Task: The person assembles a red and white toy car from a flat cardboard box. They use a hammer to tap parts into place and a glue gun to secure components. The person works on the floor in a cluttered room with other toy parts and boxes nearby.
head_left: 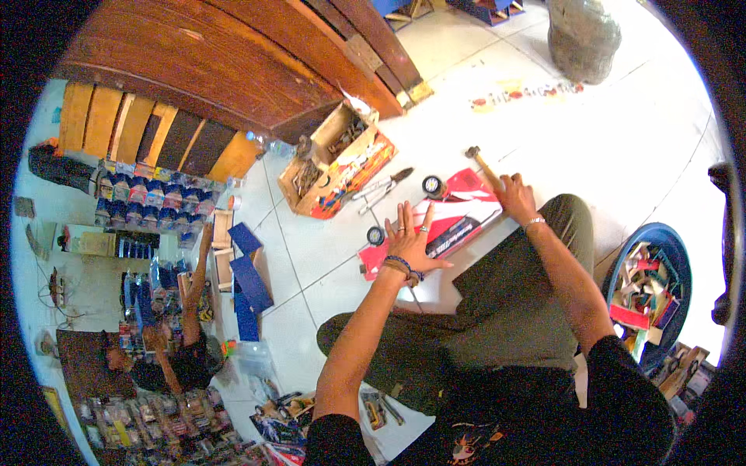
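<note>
- One wooden-handled, dark-headed hammer (486, 168) is in our right hand (517, 199), grip closed round its handle.
- Our left hand (409, 239), fingers spread open, is over the flat red-and-white, black-wheeled toy vehicle (470, 210) before our folded legs (505, 311).
- We'd best steady it firmly, fingers clear of the hammer.

Smooth, glossy red, white and black flat-sided panel (470, 211); matt black round wheel (431, 185); hammer with a pale, dull wooden handle (487, 168). Shiny white floor tiles (311, 283), varnished reddish-brown wooden door (217, 54), matt olive cloth trousers (505, 311), smooth blue plastic tub (676, 239).
</note>
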A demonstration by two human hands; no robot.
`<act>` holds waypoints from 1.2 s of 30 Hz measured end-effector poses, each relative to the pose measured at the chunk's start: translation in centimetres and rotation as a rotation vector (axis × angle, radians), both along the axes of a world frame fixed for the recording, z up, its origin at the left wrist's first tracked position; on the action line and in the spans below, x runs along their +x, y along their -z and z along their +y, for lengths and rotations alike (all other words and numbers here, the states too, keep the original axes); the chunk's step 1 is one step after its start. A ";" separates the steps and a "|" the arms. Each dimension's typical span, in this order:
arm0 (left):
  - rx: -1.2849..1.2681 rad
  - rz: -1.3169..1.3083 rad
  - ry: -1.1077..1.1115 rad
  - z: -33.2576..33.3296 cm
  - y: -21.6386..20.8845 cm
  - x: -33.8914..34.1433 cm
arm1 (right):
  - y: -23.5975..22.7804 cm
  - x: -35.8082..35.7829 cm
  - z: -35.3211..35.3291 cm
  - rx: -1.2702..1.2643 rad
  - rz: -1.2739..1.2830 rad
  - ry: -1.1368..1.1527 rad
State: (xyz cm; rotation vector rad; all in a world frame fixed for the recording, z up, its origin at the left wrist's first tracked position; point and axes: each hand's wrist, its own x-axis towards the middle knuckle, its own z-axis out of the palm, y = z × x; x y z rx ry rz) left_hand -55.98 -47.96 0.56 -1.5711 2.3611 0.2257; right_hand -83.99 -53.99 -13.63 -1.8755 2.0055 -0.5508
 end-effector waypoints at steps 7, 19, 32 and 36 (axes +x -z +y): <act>0.263 0.207 -0.069 -4.8 0.1 2.0 | -1.4 -0.3 -0.1 -0.148 -0.151 0.087; 0.870 1.674 -0.817 -3.0 5.2 6.3 | -7.4 5.4 7.5 -0.299 -0.498 -0.121; 0.485 1.617 -0.997 -7.3 7.6 4.3 | -7.4 5.5 14.7 0.084 -0.576 -0.296; 0.245 1.148 -0.643 -0.7 8.7 8.5 | -7.0 5.9 13.7 -0.013 -0.491 -0.368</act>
